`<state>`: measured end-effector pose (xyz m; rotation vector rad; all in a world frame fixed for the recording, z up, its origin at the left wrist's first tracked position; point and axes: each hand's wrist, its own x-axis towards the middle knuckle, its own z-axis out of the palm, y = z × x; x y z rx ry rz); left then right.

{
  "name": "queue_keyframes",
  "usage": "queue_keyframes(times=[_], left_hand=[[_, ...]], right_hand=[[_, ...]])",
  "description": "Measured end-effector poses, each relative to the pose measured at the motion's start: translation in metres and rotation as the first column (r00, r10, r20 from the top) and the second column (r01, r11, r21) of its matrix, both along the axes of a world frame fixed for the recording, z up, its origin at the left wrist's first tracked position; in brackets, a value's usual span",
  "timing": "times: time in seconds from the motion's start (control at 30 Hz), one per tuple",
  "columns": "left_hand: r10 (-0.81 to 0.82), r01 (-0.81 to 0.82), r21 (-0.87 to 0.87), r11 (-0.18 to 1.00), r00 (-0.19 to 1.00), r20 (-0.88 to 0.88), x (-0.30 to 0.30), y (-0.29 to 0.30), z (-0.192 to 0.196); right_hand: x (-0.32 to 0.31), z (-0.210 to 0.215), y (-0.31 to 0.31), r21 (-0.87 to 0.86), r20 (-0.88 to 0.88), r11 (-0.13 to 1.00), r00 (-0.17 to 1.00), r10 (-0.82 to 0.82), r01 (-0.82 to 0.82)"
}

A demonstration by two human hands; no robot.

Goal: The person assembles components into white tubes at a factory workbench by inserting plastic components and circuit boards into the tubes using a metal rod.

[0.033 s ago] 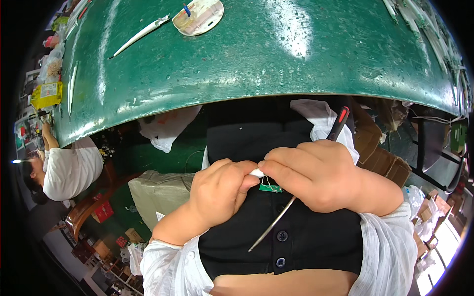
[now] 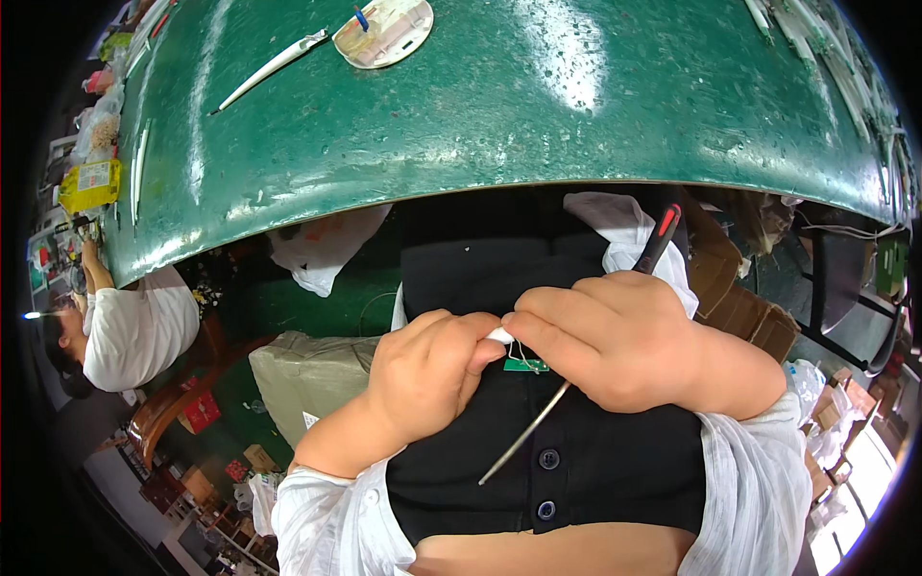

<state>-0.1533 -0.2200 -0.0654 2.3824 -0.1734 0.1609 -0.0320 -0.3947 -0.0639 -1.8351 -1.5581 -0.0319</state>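
Above my lap, my left hand (image 2: 429, 372) and my right hand (image 2: 615, 341) meet with fingertips pinched together. Between them shows a small white piece (image 2: 500, 335), mostly covered by fingers, gripped by my left thumb and forefinger. Thin wires hang just below it beside a small green circuit board (image 2: 520, 366), partly behind my right fingers. My right hand is also closed around a screwdriver (image 2: 659, 240). Its black and red handle sticks out beyond the knuckles, and its long metal shaft slants down to the left over my dark buttoned garment.
A green table (image 2: 461, 134) lies ahead, bearing a slim white pen-like tool (image 2: 274, 70), a pale oval dish (image 2: 389, 36) and several white rods (image 2: 816, 58) at the right. A wrapped box (image 2: 312, 379) stands left of me. At far left a person (image 2: 144, 326) sits at the table.
The screwdriver's tip has shifted slightly up and to the left. Both hands keep the same grip and place.
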Motion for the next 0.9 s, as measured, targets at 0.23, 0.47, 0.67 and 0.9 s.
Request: queue_keyframes(times=[0.23, 0.47, 0.67, 0.9], left_hand=[[-0.030, -0.064, -0.379, 0.923, 0.971, -0.236, -0.008, 0.000, -0.001], [0.104, -0.377, -0.715, 0.589, 0.913, -0.395, -0.011, 0.002, -0.001], [0.149, -0.345, -0.639, 0.688, 0.928, -0.341, -0.011, 0.001, -0.001], [0.208, -0.247, -0.330, 0.911, 0.967, -0.148, -0.007, 0.007, 0.000]], right_hand=[[0.000, 0.003, -0.003, -0.212, -0.409, 0.972, 0.895, -0.181, 0.100], [0.000, 0.007, -0.020, -0.040, -0.283, 0.986, 0.945, -0.166, 0.161], [-0.009, 0.011, -0.018, -0.249, -0.148, 0.961, 0.976, -0.159, 0.118], [-0.010, 0.016, -0.015, -0.261, -0.083, 0.958, 0.986, -0.142, 0.115]])
